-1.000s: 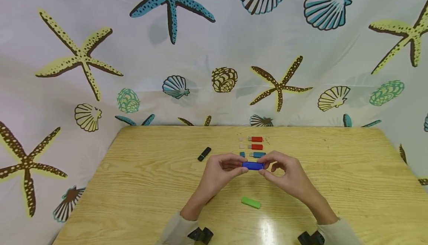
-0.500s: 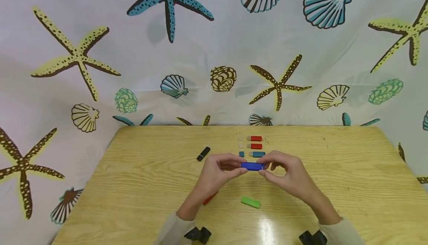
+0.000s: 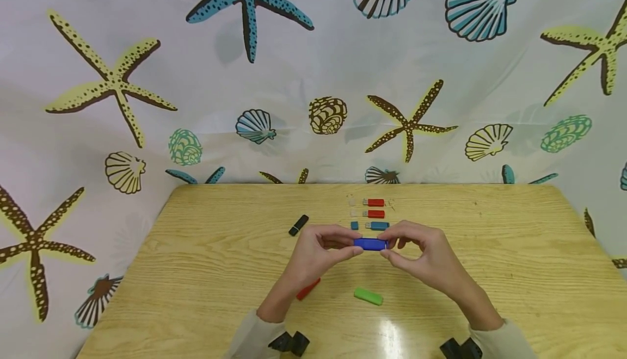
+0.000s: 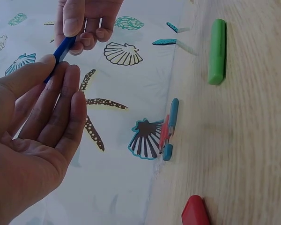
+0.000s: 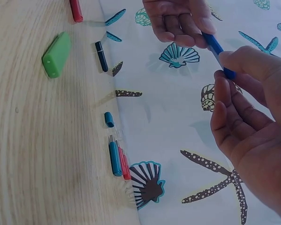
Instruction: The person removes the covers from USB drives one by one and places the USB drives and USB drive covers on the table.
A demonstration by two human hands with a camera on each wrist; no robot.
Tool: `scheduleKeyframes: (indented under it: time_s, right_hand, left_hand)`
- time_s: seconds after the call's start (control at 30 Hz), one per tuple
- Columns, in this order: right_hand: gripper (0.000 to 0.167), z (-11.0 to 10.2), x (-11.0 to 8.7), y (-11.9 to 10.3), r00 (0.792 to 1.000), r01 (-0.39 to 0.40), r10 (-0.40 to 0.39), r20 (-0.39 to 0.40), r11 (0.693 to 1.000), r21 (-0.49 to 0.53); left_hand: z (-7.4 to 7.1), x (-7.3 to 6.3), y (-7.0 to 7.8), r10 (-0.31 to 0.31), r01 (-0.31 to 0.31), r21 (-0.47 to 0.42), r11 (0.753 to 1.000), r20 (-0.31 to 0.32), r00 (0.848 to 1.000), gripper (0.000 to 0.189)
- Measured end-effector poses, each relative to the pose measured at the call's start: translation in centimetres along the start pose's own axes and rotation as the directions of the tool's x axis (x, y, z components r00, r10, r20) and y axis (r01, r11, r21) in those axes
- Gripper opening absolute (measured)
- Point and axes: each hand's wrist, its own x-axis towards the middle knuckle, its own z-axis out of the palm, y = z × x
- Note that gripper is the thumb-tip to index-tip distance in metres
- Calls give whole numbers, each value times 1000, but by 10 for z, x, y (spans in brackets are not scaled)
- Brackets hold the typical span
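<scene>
A dark blue USB stick [image 3: 370, 244] is held level above the table between both hands. My left hand [image 3: 318, 250] pinches its left end between thumb and fingers. At the other end my right hand [image 3: 423, 250] pinches it the same way, where a thin pale line shows near the tip. Just beyond the hands lies a teal USB stick [image 3: 378, 226] with its metal plug bare, its teal cap [image 3: 355, 226] to the left. Two red USB sticks, the nearer red one [image 3: 376, 214] included, lie uncapped behind it, with clear caps beside them.
A black USB stick [image 3: 299, 225] lies beyond the left hand. On the near side are a green USB stick [image 3: 368, 296] and a red one [image 3: 308, 289], partly behind the left wrist. The wooden table [image 3: 206, 272] ends at a patterned cloth [image 3: 294, 76].
Both hands keep their pinch on the blue USB stick, almost still. The left forearm has shifted slightly left, and the red stick by its wrist now shows more.
</scene>
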Motion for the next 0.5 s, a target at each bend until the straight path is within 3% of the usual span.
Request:
scheduleKeyframes:
  time_s: [0.13, 0.37, 0.5]
  right_hand:
    - [28, -3, 1, -1, 1000, 1, -1, 9, 1000, -2]
    - [31, -24, -4, 0, 999, -35, 35, -29, 999, 23]
    - [28, -27, -4, 1, 999, -50, 51, -18, 998, 25]
  left_hand:
    - [-4, 0, 0, 6, -6, -3, 1000, 6, 1000, 20]
    - [-26, -5, 0, 14, -12, 27, 1000, -85, 996, 17]
    - [-25, -4, -4, 14, -13, 30, 999, -37, 999, 18]
